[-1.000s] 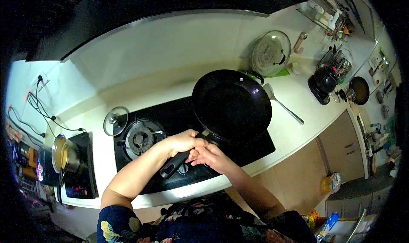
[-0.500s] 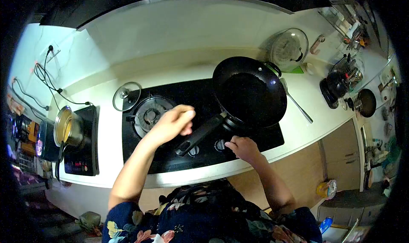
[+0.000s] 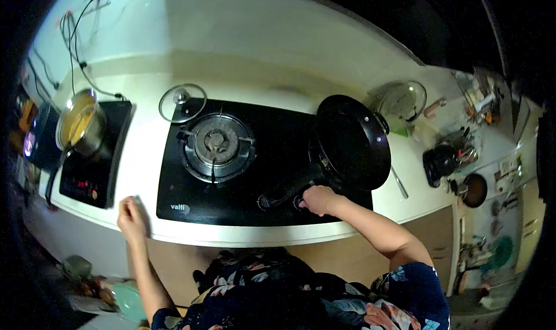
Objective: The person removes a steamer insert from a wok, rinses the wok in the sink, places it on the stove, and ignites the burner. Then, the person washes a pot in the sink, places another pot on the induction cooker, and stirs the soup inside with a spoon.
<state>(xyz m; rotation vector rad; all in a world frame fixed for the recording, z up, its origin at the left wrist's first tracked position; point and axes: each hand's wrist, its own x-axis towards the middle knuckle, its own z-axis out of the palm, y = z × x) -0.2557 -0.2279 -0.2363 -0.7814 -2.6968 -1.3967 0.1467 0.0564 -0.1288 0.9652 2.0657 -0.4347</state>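
My right hand (image 3: 321, 201) is closed round a stove knob (image 3: 299, 202) at the front of the black gas cooktop (image 3: 278, 145). Just above it, the black handle (image 3: 289, 185) of a wok (image 3: 353, 142) points toward the front left; the wok rests on the right burner. My left hand (image 3: 133, 219) hangs over the counter's front edge, left of the cooktop, its fingers curled together. Whether anything small is in them I cannot make out. The left burner (image 3: 216, 146) is uncovered, and no flame shows there.
A glass lid (image 3: 182, 103) lies at the cooktop's back left corner. Far left, a steel pot (image 3: 87, 124) with yellowish contents sits on an induction cooker (image 3: 92, 179). A larger glass lid (image 3: 403, 101) leans on the back wall, near a metal utensil (image 3: 399, 182).
My left hand has moved from above the left burner down and left to the counter edge. My right hand has come onto the knob. The view has shifted, and the wok appears tilted differently.
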